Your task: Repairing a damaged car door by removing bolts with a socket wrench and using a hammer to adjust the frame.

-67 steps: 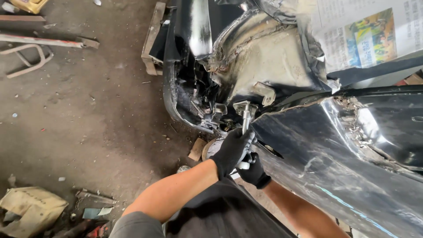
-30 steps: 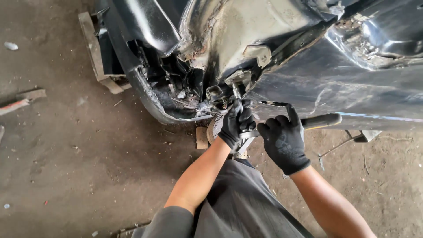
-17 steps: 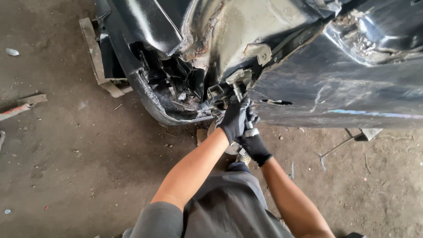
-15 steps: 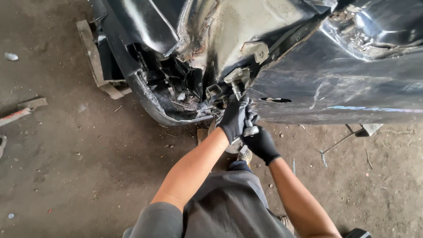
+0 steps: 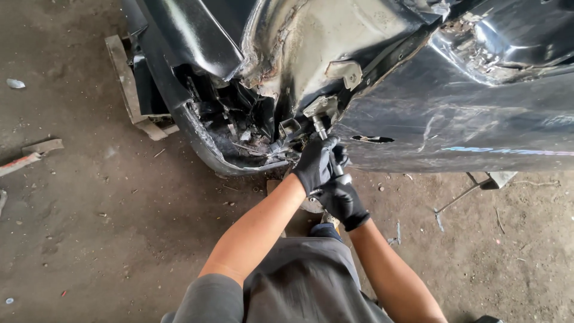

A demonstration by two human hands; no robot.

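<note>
Both of my hands wear black gloves. My left hand [image 5: 315, 162] is wrapped around the upper part of a metal socket wrench [image 5: 327, 142]. My right hand [image 5: 344, 200] grips the same tool's handle just below. The wrench's shaft points up into a grey metal bracket [image 5: 321, 107] on the torn front corner of a black car body [image 5: 430, 113]. To the left of the bracket is a dark opening with bent metal and wires [image 5: 239, 125].
The dirt floor [image 5: 107, 215] carries scattered debris. A wooden block [image 5: 128, 84] sits under the car's left end, and a red-tipped bar [image 5: 27, 157] lies at far left. Thin metal rods [image 5: 460, 194] lie on the right under the panel. My grey-clothed knee [image 5: 305, 275] is below.
My right hand came off the panel's right side and joined my left hand on the wrench. Since then both hands stay at the bracket with slight shifts.
</note>
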